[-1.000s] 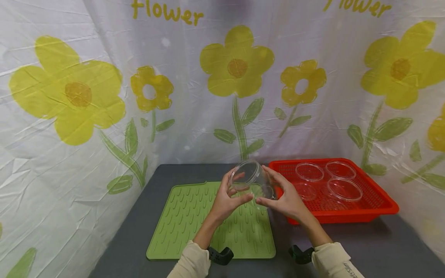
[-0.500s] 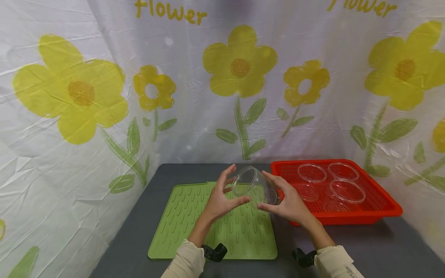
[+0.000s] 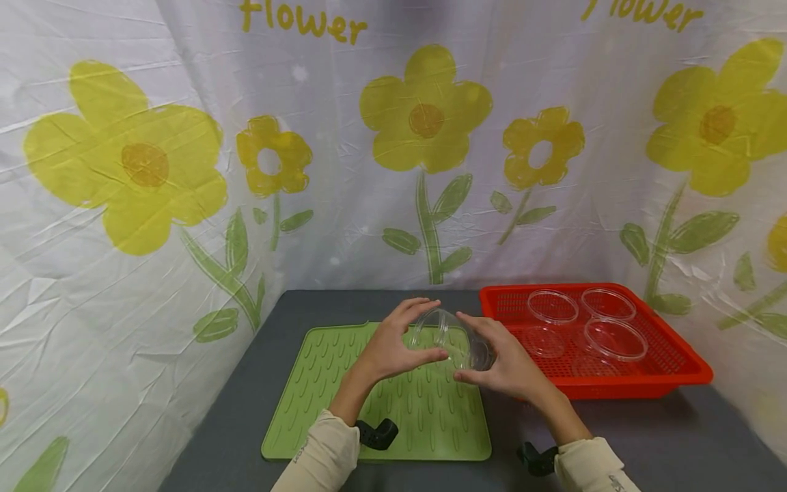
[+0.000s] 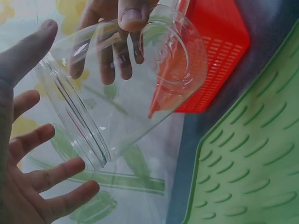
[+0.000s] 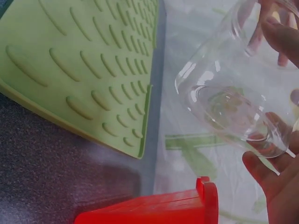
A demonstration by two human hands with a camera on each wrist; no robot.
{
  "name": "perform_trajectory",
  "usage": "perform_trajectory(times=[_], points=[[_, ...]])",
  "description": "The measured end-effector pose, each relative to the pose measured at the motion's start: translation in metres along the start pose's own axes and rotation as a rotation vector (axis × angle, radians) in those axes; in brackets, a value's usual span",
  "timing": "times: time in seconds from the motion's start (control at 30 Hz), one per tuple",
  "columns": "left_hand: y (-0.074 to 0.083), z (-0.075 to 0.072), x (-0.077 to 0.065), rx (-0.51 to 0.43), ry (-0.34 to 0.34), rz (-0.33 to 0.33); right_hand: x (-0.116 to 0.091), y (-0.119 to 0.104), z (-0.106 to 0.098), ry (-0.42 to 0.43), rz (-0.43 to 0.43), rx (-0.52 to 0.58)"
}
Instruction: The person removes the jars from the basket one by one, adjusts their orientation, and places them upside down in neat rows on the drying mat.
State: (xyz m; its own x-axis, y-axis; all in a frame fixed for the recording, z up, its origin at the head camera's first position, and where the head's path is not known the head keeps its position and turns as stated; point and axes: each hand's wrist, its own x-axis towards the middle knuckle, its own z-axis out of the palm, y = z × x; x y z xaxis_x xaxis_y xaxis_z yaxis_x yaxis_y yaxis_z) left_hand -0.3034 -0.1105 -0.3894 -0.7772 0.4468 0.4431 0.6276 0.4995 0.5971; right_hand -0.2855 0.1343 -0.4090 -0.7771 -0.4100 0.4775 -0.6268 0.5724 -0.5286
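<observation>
A clear jar (image 3: 453,339) is held up off the table over the right side of the green mat (image 3: 307,396), tilted on its side, its long axis running from the mouth at the left hand (image 3: 393,347) to the lower base at the right hand (image 3: 501,355). The right hand grips near the base between thumb and fingers, nearer the red basket (image 3: 615,389); the left spreads around the mouth, though how firmly it touches cannot be told.
</observation>
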Motion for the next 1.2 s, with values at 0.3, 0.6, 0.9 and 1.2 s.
perform_trajectory(times=[0.3, 0.6, 0.9, 1.2], points=[[0.002, 0.003, 0.000, -0.003, 0.006, -0.005, 0.000, -0.003, -0.002, 0.001, -0.028, -0.071], [-0.001, 0.005, -0.002, -0.042, 0.060, 0.020, 0.002, -0.005, -0.005, -0.010, -0.045, -0.053], [-0.005, 0.005, -0.008, -0.142, 0.118, -0.017, 0.001, -0.005, -0.010, 0.009, 0.023, 0.061], [-0.018, 0.007, -0.021, -0.307, 0.212, -0.007, 0.000, 0.001, -0.017, 0.009, 0.123, 0.391]])
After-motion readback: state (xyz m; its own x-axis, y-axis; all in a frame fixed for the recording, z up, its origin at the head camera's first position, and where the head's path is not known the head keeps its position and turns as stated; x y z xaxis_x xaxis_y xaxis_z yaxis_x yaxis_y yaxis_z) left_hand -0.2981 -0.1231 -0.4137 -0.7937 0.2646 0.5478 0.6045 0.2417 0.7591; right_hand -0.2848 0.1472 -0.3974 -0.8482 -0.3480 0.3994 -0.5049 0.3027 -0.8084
